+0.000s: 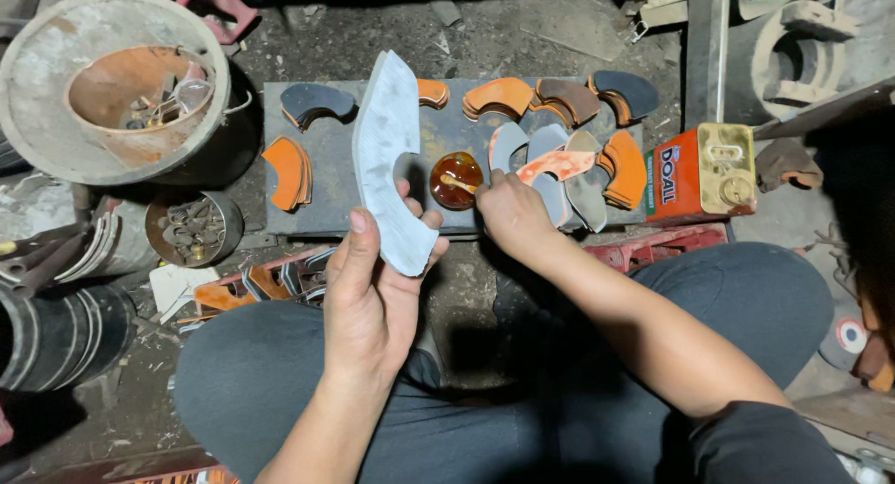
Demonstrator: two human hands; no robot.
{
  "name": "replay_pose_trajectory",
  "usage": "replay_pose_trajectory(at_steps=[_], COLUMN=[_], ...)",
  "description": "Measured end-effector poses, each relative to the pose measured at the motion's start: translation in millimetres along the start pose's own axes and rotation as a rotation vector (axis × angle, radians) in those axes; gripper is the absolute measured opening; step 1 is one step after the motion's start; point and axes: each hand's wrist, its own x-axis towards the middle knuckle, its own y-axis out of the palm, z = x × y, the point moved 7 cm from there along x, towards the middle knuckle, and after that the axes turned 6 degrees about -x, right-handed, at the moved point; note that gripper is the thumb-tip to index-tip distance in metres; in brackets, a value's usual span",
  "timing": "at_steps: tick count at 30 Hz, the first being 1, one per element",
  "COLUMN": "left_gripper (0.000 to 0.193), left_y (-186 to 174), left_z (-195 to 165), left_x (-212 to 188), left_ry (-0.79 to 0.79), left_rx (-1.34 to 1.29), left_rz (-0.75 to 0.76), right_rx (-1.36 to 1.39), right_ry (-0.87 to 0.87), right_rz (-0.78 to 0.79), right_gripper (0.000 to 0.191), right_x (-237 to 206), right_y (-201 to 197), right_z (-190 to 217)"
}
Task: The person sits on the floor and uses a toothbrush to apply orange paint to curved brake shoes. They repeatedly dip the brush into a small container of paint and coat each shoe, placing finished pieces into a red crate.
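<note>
The left hand [365,302] grips a curved grey lining piece [390,162], held upright. Just beside it, the right hand [508,209] pinches a small stick [459,183] dipped into a round dish of amber glue [455,180] straight ahead of both hands.
</note>
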Motion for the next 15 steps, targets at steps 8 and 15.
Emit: replay_pose_trajectory(at_steps=[8,15], left_gripper=[0.06,0.062], left_y=[0.3,3.1], left_z=[-12.6,-12.2], left_x=[-1.2,-1.3], left_ry=[0.084,0.1], left_rx=[0.002,0.057], left_rz=[-0.028,-0.027], right_rx=[0.065,0.181], right_ry=[0.067,0.252], right_rz=[-0.205,-0.194], right_gripper=[0.042,0.042], right_x=[-23.0,-51.5], right_y=[-104.2,-94.4], right_z=[-14.3,0.7])
